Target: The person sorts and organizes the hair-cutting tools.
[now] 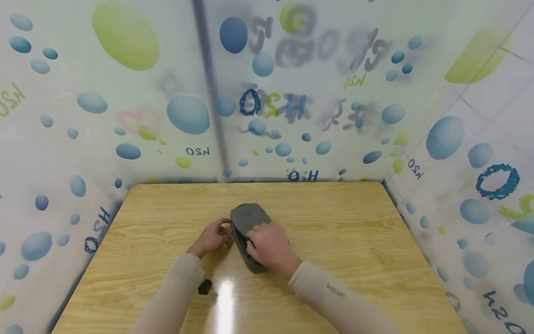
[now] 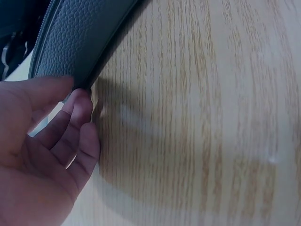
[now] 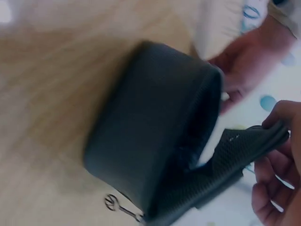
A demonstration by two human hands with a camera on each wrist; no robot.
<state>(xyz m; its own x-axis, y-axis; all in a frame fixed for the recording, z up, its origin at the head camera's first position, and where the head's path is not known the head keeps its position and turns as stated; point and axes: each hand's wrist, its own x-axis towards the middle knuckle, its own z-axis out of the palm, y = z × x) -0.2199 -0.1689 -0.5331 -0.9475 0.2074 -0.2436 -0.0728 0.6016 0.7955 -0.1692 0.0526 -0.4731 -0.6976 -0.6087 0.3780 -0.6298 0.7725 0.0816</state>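
Observation:
A dark grey zip case [image 1: 249, 215] with a grained surface lies on the table, its lid [image 3: 244, 148] partly raised from the base. My right hand [image 1: 269, 246] pinches the lid's edge between thumb and fingers. In the left wrist view, my left hand [image 2: 51, 141] grips the lower edge of the case's side wall [image 2: 80, 37], thumb and fingertip at the corner. A zip runs along the rim of that wall. The right wrist view looks into the dark opening, where the contents are mostly shadowed. A small metal clasp [image 3: 120, 205] hangs beside the case.
A small black object [image 1: 204, 286] lies on the wooden table [image 1: 333, 208], near my left sleeve. Walls [image 1: 292, 153] printed with bubbles and letters stand close behind the table and at both sides. Bright glare falls on the table's front part.

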